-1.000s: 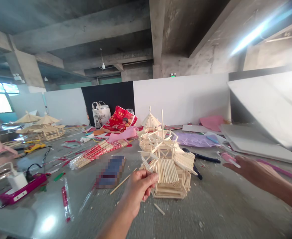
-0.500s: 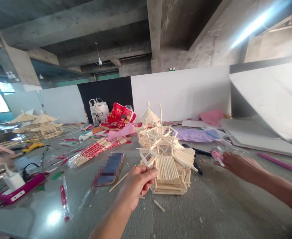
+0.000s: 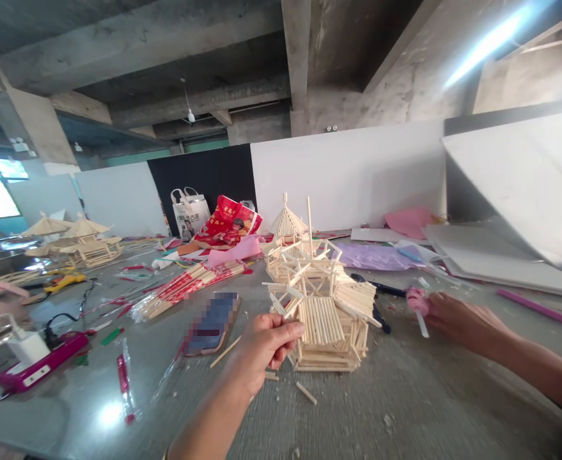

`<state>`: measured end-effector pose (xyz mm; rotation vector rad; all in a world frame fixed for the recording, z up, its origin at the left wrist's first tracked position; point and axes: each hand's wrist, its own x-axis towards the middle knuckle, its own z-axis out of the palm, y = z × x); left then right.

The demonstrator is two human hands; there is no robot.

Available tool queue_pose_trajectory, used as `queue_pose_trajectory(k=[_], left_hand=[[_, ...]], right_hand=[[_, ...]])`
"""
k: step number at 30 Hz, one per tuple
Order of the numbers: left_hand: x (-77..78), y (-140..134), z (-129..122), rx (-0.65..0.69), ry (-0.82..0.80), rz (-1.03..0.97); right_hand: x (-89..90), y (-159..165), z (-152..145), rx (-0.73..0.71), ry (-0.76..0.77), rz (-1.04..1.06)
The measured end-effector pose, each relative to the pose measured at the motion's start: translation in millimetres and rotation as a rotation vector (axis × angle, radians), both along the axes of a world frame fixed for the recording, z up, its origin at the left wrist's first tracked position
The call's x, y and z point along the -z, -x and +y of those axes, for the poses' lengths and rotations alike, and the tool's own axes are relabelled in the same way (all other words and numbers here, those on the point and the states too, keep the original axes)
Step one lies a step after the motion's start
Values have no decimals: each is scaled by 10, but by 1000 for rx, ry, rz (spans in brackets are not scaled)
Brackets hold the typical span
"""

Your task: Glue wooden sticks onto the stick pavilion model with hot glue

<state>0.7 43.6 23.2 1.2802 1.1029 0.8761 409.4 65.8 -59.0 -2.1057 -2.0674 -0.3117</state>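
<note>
In the middle of the table stands a model pavilion built of thin wooden sticks, with an upright stick and a pointed roof behind. My left hand pinches the left edge of its slatted roof panel between thumb and fingers. To the right, my right hand is closed on a small pink glue gun, from which a whitish glue stick pokes downward. Its fingertips are partly hidden. Between the model and that hand lies a dark-handled tool, partly covered by the model.
Left of the model lie a phone, bundled wooden sticks and a magenta power strip. Finished stick pavilions stand far left. White boards and a purple strip are at right; loose stick pieces lie in front.
The glue gun has turned in my right hand, so its whitish stick now points more steeply down. My left hand keeps its pinch on the roof panel, almost unmoved.
</note>
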Motion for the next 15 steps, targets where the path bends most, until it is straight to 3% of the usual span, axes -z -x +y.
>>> queue_pose_trajectory(k=[15], left_hand=[[-15, -10, -7, -5, 14, 13]], right_hand=[[26, 62, -12, 58, 77, -43]])
